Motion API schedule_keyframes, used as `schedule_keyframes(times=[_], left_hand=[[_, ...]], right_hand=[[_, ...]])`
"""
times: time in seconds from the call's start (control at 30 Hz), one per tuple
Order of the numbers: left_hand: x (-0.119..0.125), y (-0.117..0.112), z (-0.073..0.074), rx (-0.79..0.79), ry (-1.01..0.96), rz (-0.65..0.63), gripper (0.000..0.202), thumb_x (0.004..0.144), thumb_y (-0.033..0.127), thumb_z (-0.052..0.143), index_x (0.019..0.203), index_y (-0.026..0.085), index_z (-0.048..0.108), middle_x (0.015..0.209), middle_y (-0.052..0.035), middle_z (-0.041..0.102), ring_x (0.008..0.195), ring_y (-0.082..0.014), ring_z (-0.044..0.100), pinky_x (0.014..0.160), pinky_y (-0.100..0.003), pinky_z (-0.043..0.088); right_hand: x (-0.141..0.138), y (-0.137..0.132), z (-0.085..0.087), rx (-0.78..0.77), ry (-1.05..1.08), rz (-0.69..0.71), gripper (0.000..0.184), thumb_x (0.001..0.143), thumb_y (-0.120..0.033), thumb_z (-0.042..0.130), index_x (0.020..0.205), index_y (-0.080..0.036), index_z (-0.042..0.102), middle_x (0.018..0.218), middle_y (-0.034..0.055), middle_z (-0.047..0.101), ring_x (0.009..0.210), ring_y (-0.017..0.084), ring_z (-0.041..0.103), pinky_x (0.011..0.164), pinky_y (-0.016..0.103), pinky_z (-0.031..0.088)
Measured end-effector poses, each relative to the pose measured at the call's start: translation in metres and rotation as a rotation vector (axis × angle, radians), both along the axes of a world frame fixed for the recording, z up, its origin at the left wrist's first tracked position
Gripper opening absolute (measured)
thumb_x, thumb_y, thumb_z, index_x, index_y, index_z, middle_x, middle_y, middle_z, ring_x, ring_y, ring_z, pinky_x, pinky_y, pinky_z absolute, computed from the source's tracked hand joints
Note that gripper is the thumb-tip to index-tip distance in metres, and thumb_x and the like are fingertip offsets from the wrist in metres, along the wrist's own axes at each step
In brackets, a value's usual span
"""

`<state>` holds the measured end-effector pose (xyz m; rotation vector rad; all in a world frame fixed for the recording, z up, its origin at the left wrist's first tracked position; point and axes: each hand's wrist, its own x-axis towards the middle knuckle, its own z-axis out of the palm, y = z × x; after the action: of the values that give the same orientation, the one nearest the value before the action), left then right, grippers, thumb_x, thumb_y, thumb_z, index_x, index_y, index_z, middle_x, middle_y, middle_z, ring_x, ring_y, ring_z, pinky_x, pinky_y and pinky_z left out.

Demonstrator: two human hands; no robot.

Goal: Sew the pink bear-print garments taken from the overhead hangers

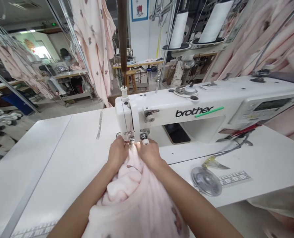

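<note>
Pale pink fleece fabric with small dark motifs runs from my lap up to the needle area of a white sewing machine. My left hand grips the fabric just left of the presser foot, its fingers curled on the edge. On the other side of the foot, my right hand is closed on the same fabric. The machine's small lamp lights the cloth between both hands. My fingertips are partly hidden beside the needle and the cloth.
A phone lies under the machine arm. To the right on the white table are a clear round bobbin case, small yellow-handled snips and a measuring strip. Thread cones and hanging pink garments stand behind. A person sits far left.
</note>
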<state>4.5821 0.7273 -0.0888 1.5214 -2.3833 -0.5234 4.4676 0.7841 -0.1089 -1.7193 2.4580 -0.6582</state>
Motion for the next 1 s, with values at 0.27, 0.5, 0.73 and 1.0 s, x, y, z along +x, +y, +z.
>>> schedule_keyframes(times=[0.27,0.5,0.73,1.0], left_hand=[[0.000,0.000,0.002,0.023,0.046,-0.007,0.014,0.082,0.021,0.043,0.083,0.013,0.055,0.090,-0.0127,0.062,0.086,-0.0255,0.061,0.070,-0.030,0.042],[0.007,-0.002,0.011,0.066,0.126,-0.106,0.020,0.081,0.021,0.045,0.094,0.015,0.059,0.095,-0.0085,0.064,0.088,-0.0204,0.060,0.073,-0.027,0.043],[0.007,-0.005,0.009,0.114,0.173,-0.107,0.019,0.078,0.018,0.047,0.091,0.015,0.062,0.093,-0.0078,0.065,0.088,-0.0209,0.060,0.074,-0.027,0.043],[0.009,-0.004,0.005,0.149,0.178,-0.082,0.019,0.077,0.018,0.047,0.090,0.013,0.060,0.085,-0.0074,0.065,0.079,-0.0196,0.059,0.068,-0.027,0.041]], right_hand=[[0.000,-0.002,-0.005,-0.013,-0.046,0.012,0.021,0.084,-0.020,0.045,0.078,-0.013,0.064,0.076,0.0128,0.066,0.071,0.023,0.061,0.056,0.027,0.033],[-0.017,0.017,0.007,-0.114,-0.230,0.168,0.025,0.089,-0.034,0.040,0.077,-0.019,0.056,0.067,0.0008,0.062,0.063,0.015,0.057,0.057,0.022,0.037],[-0.027,0.018,0.010,-0.137,-0.356,0.188,0.023,0.090,-0.025,0.025,0.081,-0.019,0.046,0.061,-0.0007,0.056,0.050,0.015,0.050,0.053,0.023,0.037],[-0.026,0.018,0.011,-0.131,-0.395,0.187,0.022,0.087,-0.026,0.025,0.081,-0.020,0.045,0.063,0.0006,0.056,0.051,0.016,0.051,0.053,0.025,0.037]])
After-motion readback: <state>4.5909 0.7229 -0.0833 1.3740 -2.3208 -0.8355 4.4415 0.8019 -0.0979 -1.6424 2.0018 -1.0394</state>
